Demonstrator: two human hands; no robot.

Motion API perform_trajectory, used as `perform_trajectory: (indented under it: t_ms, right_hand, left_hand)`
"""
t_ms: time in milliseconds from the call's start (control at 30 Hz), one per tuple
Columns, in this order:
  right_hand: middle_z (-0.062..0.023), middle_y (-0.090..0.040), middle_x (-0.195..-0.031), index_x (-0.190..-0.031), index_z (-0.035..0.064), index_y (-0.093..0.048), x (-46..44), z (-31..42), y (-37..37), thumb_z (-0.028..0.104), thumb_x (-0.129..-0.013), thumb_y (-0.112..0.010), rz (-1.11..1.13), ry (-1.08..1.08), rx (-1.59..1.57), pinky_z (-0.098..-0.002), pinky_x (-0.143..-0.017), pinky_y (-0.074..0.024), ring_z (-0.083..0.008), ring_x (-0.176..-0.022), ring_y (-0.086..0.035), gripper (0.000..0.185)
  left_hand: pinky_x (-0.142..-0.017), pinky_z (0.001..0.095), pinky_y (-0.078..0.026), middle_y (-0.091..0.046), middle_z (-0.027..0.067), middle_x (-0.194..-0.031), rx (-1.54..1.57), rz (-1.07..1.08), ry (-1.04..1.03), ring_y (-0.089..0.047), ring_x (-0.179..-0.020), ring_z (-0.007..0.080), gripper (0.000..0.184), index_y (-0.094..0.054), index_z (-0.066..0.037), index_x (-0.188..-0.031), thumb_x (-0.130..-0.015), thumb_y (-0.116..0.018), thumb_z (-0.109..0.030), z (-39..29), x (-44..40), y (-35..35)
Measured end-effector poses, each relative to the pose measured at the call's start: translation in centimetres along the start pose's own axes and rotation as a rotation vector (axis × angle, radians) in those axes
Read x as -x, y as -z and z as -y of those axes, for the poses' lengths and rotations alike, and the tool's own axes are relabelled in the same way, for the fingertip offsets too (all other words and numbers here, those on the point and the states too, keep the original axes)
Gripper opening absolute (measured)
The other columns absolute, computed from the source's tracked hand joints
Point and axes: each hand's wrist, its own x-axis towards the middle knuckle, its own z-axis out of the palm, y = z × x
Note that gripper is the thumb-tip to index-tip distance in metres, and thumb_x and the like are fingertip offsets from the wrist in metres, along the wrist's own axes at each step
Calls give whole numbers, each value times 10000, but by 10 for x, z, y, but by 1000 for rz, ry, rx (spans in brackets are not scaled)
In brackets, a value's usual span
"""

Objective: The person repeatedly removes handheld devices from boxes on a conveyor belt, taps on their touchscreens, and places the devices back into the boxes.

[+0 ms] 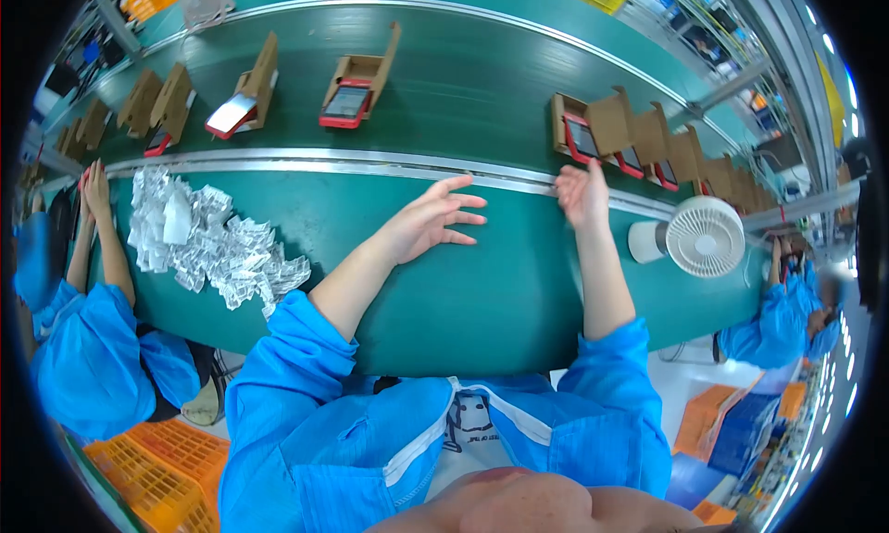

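My left hand (433,220) is over the green table (444,301), fingers stretched and spread, with nothing in it. My right hand (583,197) is raised at the metal rail, its fingers loosely bent and apart, holding nothing I can see. Just beyond it, an open cardboard box (558,125) carries a red device with a screen (581,138); whether the fingertips touch the device I cannot tell. To the left of my left hand lies a heap of small clear plastic packets with white printing (218,237).
A green conveyor belt (472,79) beyond the metal rail (324,160) carries several open boxes with red devices, including one box (356,67) left of centre. A white fan (704,238) stands at right. Co-workers in blue sit at left (93,366) and right (773,320).
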Motion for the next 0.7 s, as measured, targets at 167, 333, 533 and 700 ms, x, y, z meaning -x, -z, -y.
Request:
perform_trajectory:
  t_ms: [167,333,533,700]
  right_hand:
    - [-93,-627,-679,-1015,-29,-571,42,-27,-131,382,-980,-442,667,-249,340,-244,-412,-449,-150,-498,-574,432]
    - [-163,-623,-842,-1122,-58,-452,-1,-69,-238,298,-1006,-389,830,-495,267,-269,-511,-493,-178,-645,-607,379]
    - [-199,-589,-851,-1031,-85,-423,-24,-107,-262,213,-1009,-324,678,-507,16,-315,-554,-513,-232,-667,-592,315]
    - [-222,-594,-876,-1029,-94,-435,-17,-78,-199,199,-996,-341,511,-405,-51,-335,-621,-528,-254,-713,-595,310]
  left_hand:
    - [-930,400,-458,-553,143,-1188,-25,41,39,-550,-1114,268,375,-477,-20,-1229,-910,-545,-205,20,-7,20]
    - [-912,318,-473,-657,115,-971,-411,224,48,-609,-1007,211,170,-643,25,-915,-884,-498,-57,15,-3,18]
    - [-877,273,-486,-658,92,-958,-301,100,114,-622,-917,150,182,-646,32,-946,-875,-486,-18,14,-2,15]
    - [-872,279,-494,-641,94,-980,-221,91,92,-618,-925,147,166,-621,23,-984,-891,-497,-35,11,-2,10]
